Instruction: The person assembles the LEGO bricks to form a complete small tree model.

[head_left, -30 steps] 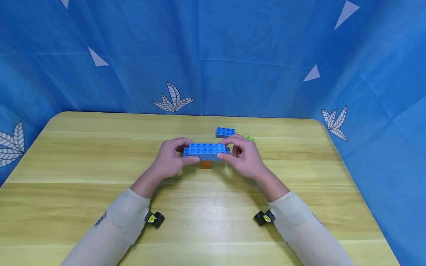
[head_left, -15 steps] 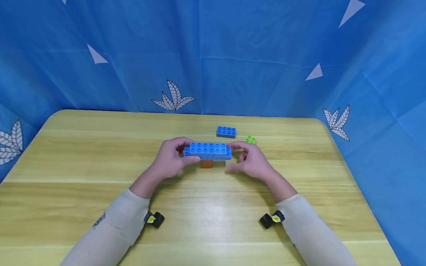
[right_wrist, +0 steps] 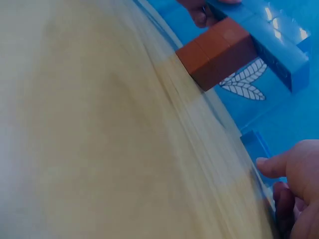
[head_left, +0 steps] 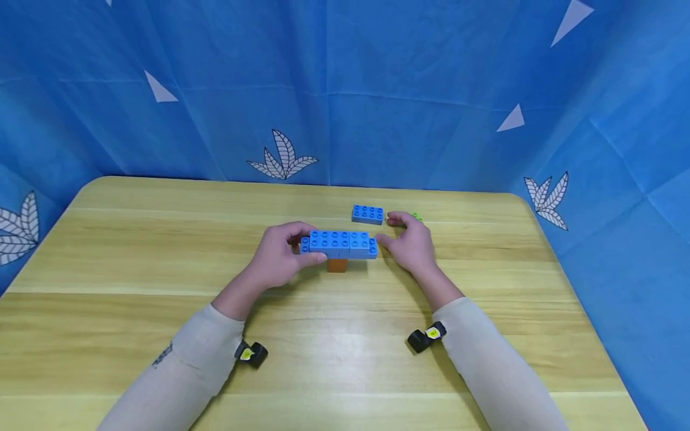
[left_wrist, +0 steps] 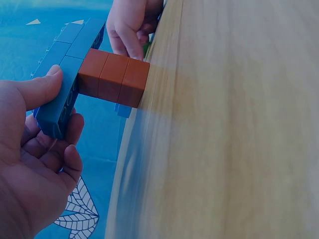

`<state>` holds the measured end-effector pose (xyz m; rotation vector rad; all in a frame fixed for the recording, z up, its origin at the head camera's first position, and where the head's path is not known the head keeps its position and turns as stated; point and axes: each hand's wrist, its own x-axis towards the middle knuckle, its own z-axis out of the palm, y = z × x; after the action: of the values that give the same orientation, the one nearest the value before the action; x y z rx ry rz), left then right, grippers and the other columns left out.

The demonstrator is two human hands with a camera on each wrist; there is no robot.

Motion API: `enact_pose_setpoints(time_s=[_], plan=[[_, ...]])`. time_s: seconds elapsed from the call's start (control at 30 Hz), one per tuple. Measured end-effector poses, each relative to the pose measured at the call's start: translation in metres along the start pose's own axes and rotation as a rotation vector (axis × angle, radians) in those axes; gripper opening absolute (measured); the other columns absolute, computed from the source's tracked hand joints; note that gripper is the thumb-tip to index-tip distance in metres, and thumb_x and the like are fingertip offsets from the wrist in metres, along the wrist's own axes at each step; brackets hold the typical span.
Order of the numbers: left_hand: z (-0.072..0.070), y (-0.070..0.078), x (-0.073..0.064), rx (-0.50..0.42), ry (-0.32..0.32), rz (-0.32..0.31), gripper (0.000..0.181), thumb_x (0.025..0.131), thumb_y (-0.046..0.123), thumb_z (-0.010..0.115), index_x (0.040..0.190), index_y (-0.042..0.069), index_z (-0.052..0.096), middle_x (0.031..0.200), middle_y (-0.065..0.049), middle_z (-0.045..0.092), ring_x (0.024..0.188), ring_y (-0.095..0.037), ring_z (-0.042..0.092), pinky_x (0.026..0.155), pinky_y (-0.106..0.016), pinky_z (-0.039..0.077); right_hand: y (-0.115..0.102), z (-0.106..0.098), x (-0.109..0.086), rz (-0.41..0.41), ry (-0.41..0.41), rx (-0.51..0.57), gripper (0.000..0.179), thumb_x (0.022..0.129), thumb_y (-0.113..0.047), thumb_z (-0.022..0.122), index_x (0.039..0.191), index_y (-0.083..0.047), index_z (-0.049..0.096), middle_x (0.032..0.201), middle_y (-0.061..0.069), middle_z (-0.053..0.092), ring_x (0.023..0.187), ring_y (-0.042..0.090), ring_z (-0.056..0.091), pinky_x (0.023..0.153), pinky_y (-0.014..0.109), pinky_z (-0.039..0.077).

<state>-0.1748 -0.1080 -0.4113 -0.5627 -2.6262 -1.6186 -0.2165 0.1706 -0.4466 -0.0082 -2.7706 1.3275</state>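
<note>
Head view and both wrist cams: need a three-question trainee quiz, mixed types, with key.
1. Count: how many orange bricks are stacked in the orange column?
2. Multiple choice: which grip holds the blue top of the build? A left; B right; C both.
3. True or false: in the head view, the right grip hides part of the green brick.

Key:
1. Three; the left wrist view shows the seams.
2. A, the left grip.
3. True; only a bit of green shows past it.
</note>
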Motion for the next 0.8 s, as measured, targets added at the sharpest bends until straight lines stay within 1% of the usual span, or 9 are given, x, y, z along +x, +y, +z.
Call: enact_pose_setpoints(time_s=[0.07,0.13,0.27,0.37,0.47,0.6,0.63,0.73,0.8], plan=[[0.000,0.000,0.000,-0.001,-0.002,-0.001,0.028,0.081,0.014,0.086,0.104,0.007,0.072,0.085,-0.004,0.061,0.075,-0.026,0.050,0.064,-0.036,0.040,0.001,0.002,0.005,-0.013,0.015,-0.021,0.056,0.087,-0.025,0.080,0.136,-0.008,0.059,0.123,0.006,0.065,0.110,0.031,0.058,0.094,0.045,0.044],[0.000,0.000,-0.001,0.003,-0.001,0.000,0.028,0.081,0.014,0.086,0.104,0.007,0.072,0.085,-0.004,0.061,0.075,-0.026,0.050,0.064,-0.036,0.039,0.001,0.003,0.010,-0.032,0.017,-0.045,0.059,0.087,-0.028,0.080,0.138,-0.009,0.057,0.127,0.007,0.064,0.123,0.029,0.053,0.103,0.045,0.039],[0.001,0.000,0.000,0.002,0.001,0.004,0.028,0.081,0.014,0.086,0.103,0.007,0.072,0.084,-0.004,0.061,0.075,-0.026,0.049,0.064,-0.036,0.039,-0.001,0.005,0.017,-0.055,0.000,-0.082,0.063,0.088,-0.030,0.079,0.142,-0.010,0.055,0.134,0.008,0.060,0.129,0.030,0.049,0.106,0.046,0.037],[0.002,0.000,0.000,0.003,-0.003,0.000,0.028,0.081,0.015,0.086,0.104,0.007,0.072,0.085,-0.004,0.061,0.075,-0.026,0.050,0.064,-0.036,0.039,-0.002,0.005,0.020,-0.060,-0.008,-0.119,0.060,0.089,-0.030,0.078,0.142,-0.011,0.056,0.134,0.008,0.060,0.129,0.030,0.049,0.104,0.047,0.038],[0.002,0.000,0.001,0.011,-0.006,-0.007,0.029,0.081,0.016,0.086,0.105,0.008,0.072,0.086,-0.003,0.061,0.076,-0.027,0.050,0.065,-0.037,0.040,-0.003,0.005,0.022,-0.068,-0.004,-0.149,0.052,0.090,-0.029,0.077,0.137,-0.011,0.061,0.130,0.007,0.062,0.122,0.029,0.054,0.100,0.046,0.042],[0.002,0.001,0.001,0.018,-0.008,-0.010,0.030,0.081,0.017,0.086,0.106,0.008,0.072,0.086,-0.004,0.061,0.078,-0.029,0.051,0.065,-0.037,0.040,-0.003,0.004,0.022,-0.066,-0.005,-0.125,0.045,0.090,-0.029,0.077,0.130,-0.012,0.065,0.122,0.007,0.065,0.108,0.026,0.057,0.094,0.045,0.044],[0.002,0.001,0.001,0.016,-0.008,-0.010,0.030,0.081,0.017,0.086,0.106,0.008,0.072,0.086,-0.004,0.061,0.078,-0.029,0.051,0.065,-0.037,0.040,-0.002,0.004,0.022,-0.063,-0.010,-0.108,0.045,0.090,-0.029,0.077,0.130,-0.012,0.065,0.122,0.007,0.065,0.106,0.025,0.057,0.093,0.044,0.045],[0.001,0.001,0.001,0.013,-0.011,-0.015,0.031,0.081,0.017,0.086,0.107,0.008,0.072,0.087,-0.004,0.061,0.078,-0.027,0.050,0.065,-0.037,0.039,-0.002,0.002,0.021,-0.045,-0.018,-0.022,0.043,0.089,-0.029,0.078,0.128,-0.013,0.066,0.118,0.006,0.066,0.099,0.023,0.059,0.083,0.042,0.047],[0.001,0.000,0.001,0.010,-0.010,-0.018,0.030,0.081,0.017,0.086,0.107,0.008,0.072,0.087,-0.004,0.061,0.077,-0.026,0.050,0.065,-0.037,0.039,-0.004,0.000,0.020,-0.036,-0.022,0.040,0.042,0.089,-0.029,0.079,0.127,-0.014,0.067,0.118,0.005,0.065,0.089,0.023,0.061,0.075,0.040,0.049]])
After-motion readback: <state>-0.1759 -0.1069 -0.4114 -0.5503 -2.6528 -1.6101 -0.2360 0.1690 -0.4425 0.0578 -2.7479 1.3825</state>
